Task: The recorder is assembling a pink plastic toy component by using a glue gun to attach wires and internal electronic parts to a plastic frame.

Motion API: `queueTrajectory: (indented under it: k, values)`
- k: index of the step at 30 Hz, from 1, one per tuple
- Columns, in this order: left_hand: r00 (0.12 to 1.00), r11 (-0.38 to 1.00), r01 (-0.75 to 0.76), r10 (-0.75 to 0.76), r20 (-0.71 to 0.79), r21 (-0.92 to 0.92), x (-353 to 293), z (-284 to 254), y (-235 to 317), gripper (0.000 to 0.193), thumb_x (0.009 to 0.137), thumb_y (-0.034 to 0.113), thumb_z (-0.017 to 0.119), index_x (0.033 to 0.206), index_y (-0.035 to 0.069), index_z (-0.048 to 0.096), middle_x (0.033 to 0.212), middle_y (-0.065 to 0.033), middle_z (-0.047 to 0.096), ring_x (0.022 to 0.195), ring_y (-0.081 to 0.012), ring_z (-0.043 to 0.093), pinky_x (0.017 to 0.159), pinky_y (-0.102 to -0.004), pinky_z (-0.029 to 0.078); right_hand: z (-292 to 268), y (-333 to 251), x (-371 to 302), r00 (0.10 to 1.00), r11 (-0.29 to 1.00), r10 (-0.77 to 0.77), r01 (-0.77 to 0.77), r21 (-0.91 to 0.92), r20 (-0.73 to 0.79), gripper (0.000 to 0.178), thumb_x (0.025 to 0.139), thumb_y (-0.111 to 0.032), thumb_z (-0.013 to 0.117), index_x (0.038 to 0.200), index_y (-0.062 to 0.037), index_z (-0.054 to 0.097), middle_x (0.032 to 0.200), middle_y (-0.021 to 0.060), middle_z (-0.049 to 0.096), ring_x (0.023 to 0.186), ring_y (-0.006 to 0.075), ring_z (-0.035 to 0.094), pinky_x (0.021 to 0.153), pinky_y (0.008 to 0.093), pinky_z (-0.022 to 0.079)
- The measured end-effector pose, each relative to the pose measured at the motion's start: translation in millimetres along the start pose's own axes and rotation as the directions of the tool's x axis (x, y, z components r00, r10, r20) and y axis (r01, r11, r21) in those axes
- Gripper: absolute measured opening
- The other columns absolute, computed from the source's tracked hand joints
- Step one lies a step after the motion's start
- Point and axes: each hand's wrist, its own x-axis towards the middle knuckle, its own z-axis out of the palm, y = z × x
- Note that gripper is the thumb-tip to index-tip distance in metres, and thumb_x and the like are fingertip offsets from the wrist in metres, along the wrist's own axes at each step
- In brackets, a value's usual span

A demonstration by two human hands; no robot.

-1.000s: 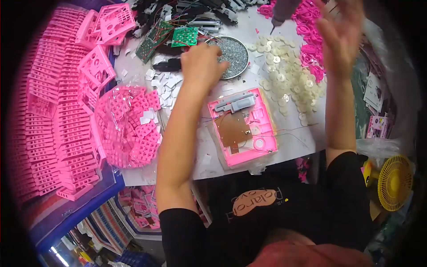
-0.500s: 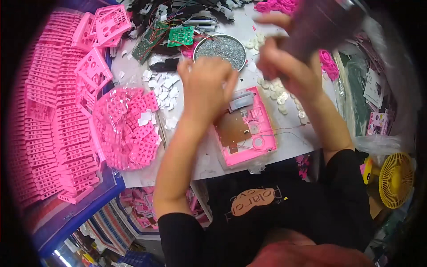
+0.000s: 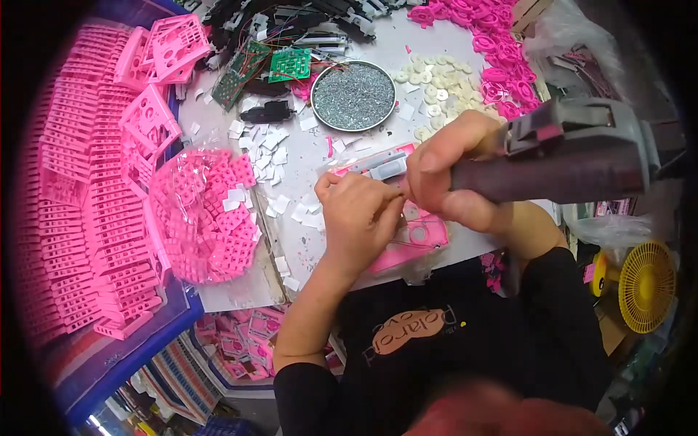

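Observation:
An open pink plastic housing lies on the table in front of me, with a grey part along its far side and thin wires inside. My left hand is over it, thumb and fingertips pinched together; whatever they hold is too small to make out. In my right hand is a dark electric screwdriver, lying nearly level with its body toward the right. Its tip is hidden behind my fingers, close to the left fingertips. Beyond the housing stands a round tin full of small metal screws.
Stacked pink frames fill a blue-edged tray at left, beside a clear bag of pink button pads. White squares, green circuit boards, white discs and bright pink parts lie around. A yellow fan stands at right.
My left hand has moved from near the screw tin down over the pink housing. The right hand has brought the screwdriver down and nearer, from upright-tilted to almost level, beside the left fingertips.

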Motion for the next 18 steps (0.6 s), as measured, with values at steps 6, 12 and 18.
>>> queueTrajectory:
  k: [6,12,18]
  values:
    - [0.999,0.961,-0.026,0.03,-0.012,0.277,20,2,-7,0.025,0.078,0.02,0.078,0.1,0.014,0.069,0.099,0.0009,0.066,0.1,-0.0198,0.06,0.101,-0.0523,0.027,-10,9,-5,0.984,0.986,-0.022,0.049,0.157,-0.175,0.038,0.088,-0.014,0.069,0.119,0.0019,0.054,0.077,0.0052,0.06,0.064,0.0104,0.056,0.058,0.0263,0.046]
    - [0.982,0.889,-0.184,0.152,0.108,0.418,13,13,-24,0.028,0.082,0.021,0.076,0.108,0.012,0.07,0.106,-0.0012,0.068,0.105,-0.0213,0.061,0.105,-0.0534,0.025,-19,10,-1,0.968,0.971,-0.054,0.109,0.214,-0.246,0.038,0.089,-0.01,0.068,0.121,0.0044,0.055,0.069,0.0047,0.059,0.058,0.0087,0.054,0.053,0.0244,0.044]
    - [0.983,0.955,-0.163,0.135,0.127,0.248,18,13,-33,0.028,0.079,0.015,0.078,0.106,0.007,0.071,0.104,-0.0061,0.069,0.102,-0.0274,0.063,0.095,-0.0457,0.042,-23,18,-4,0.971,0.997,-0.01,0.028,0.069,-0.239,0.037,0.09,-0.013,0.067,0.121,0.0016,0.054,0.069,0.0024,0.056,0.057,0.0088,0.052,0.054,0.0251,0.042]
